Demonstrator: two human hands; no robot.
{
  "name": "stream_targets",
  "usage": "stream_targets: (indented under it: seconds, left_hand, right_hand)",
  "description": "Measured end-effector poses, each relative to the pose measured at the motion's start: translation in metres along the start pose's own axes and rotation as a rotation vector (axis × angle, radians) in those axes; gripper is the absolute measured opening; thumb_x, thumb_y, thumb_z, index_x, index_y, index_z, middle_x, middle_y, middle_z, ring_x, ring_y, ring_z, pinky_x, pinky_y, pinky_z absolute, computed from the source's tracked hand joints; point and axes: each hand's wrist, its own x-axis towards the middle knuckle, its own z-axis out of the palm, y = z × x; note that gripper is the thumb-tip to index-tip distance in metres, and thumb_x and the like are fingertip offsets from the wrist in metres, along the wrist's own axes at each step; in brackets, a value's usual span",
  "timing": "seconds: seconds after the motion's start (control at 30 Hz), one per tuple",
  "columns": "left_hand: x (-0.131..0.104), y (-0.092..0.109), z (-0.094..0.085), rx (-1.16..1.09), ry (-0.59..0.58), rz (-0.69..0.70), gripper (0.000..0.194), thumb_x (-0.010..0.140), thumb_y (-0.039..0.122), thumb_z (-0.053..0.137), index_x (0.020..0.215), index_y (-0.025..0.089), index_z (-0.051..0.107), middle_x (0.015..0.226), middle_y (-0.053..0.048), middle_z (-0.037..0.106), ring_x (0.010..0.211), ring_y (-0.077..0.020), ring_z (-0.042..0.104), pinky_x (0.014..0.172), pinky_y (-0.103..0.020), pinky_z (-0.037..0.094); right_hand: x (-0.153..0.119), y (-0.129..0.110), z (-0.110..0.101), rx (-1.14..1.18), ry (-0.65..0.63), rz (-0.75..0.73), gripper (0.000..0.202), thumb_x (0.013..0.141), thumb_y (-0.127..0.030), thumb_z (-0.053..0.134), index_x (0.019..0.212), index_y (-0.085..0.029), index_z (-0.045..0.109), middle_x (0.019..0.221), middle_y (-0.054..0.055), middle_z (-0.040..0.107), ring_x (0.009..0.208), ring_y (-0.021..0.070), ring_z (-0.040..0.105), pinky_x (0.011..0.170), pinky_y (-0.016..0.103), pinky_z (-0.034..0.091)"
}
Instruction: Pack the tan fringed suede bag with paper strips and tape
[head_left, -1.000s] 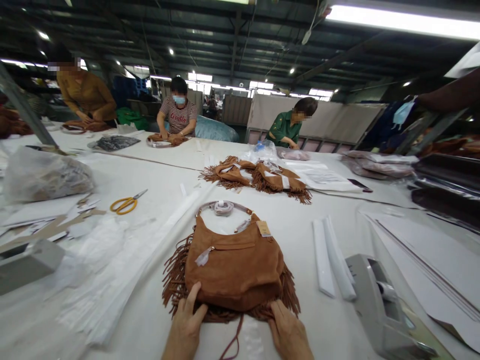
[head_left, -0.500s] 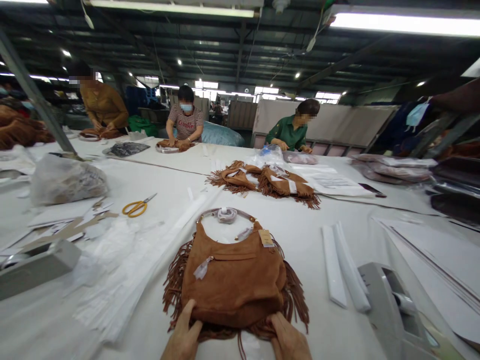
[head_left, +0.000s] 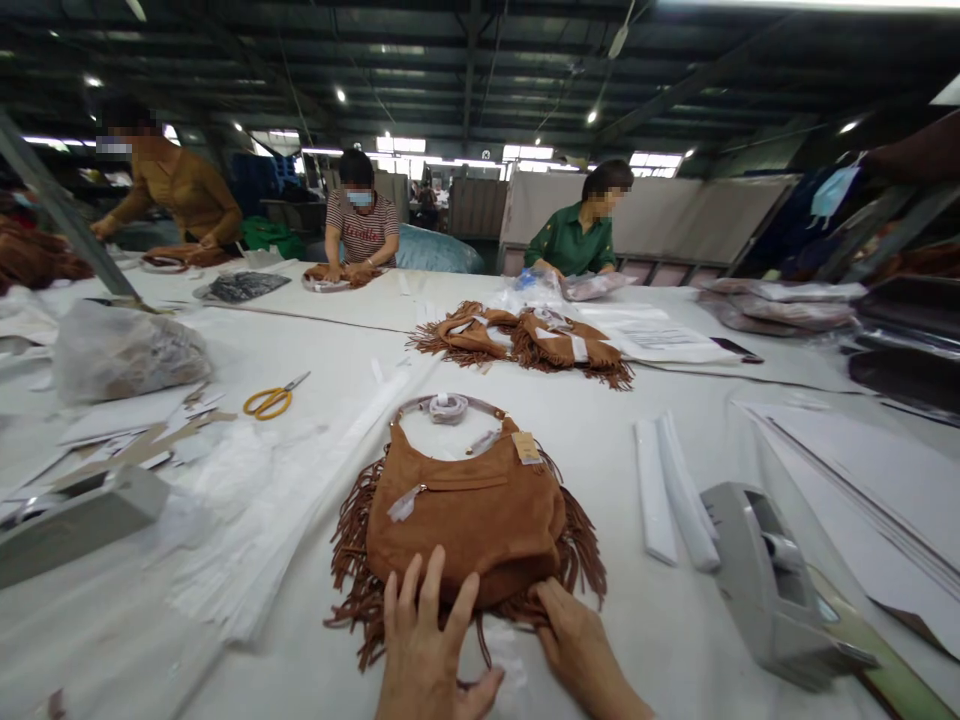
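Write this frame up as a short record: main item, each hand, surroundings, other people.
Main item: brown fringed handbag on a white table, tan tag at its upper right
Left hand: fingers spread at the handbag's lower edge; contact unclear
Right hand: fingers at the fringe near its lower right corner; grip unclear
Left side: yellow-handled scissors, gray tape dispenser
Right side: white strips, second gray dispenser
Beyond: more brown fringed items
People: three co-workers across the table

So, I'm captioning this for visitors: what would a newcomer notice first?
Probably the brown fringed handbag, front and centre on the white table. Next, the yellow-handled scissors on the table to its left, then other fringed brown items lying beyond it.
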Motion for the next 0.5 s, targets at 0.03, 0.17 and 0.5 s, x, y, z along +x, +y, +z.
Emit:
stream_targets:
  seconds: [0.03, 0.17, 0.5]
  left_hand:
    - [0.006, 0.006, 0.005, 0.016, -0.009, 0.0, 0.074, 0.071, 0.049, 0.069, 0.138, 0.029, 0.045, 0.149, -0.015, 0.029, 0.131, -0.0441, 0.028, 0.1, -0.068, 0.026]
    - [0.015, 0.005, 0.031, 0.072, 0.017, 0.007, 0.071, 0.073, 0.049, 0.07, 0.138, 0.038, 0.044, 0.138, -0.01, 0.045, 0.125, -0.0388, 0.036, 0.104, -0.066, 0.02]
    - [0.0, -0.025, 0.041, 0.061, -0.044, 0.106, 0.065, 0.08, 0.028, 0.066, 0.139, 0.043, 0.04, 0.127, -0.007, 0.052, 0.11, -0.0268, 0.045, 0.101, -0.05, 0.028]
  right_hand:
    - [-0.001, 0.001, 0.0, 0.004, -0.002, -0.014, 0.03, 0.072, -0.001, 0.039, 0.093, -0.018, 0.051, 0.086, 0.007, 0.06, 0.08, 0.0228, 0.062, 0.067, 0.033, 0.051]
    - [-0.006, 0.009, -0.002, 0.009, 0.037, -0.072, 0.033, 0.077, -0.002, 0.039, 0.102, -0.019, 0.053, 0.093, 0.008, 0.06, 0.086, 0.0219, 0.063, 0.07, 0.032, 0.052]
    - [-0.018, 0.024, -0.023, -0.025, 0.129, -0.116, 0.045, 0.078, -0.004, 0.039, 0.116, -0.021, 0.056, 0.102, 0.01, 0.062, 0.09, 0.0205, 0.064, 0.075, 0.031, 0.056]
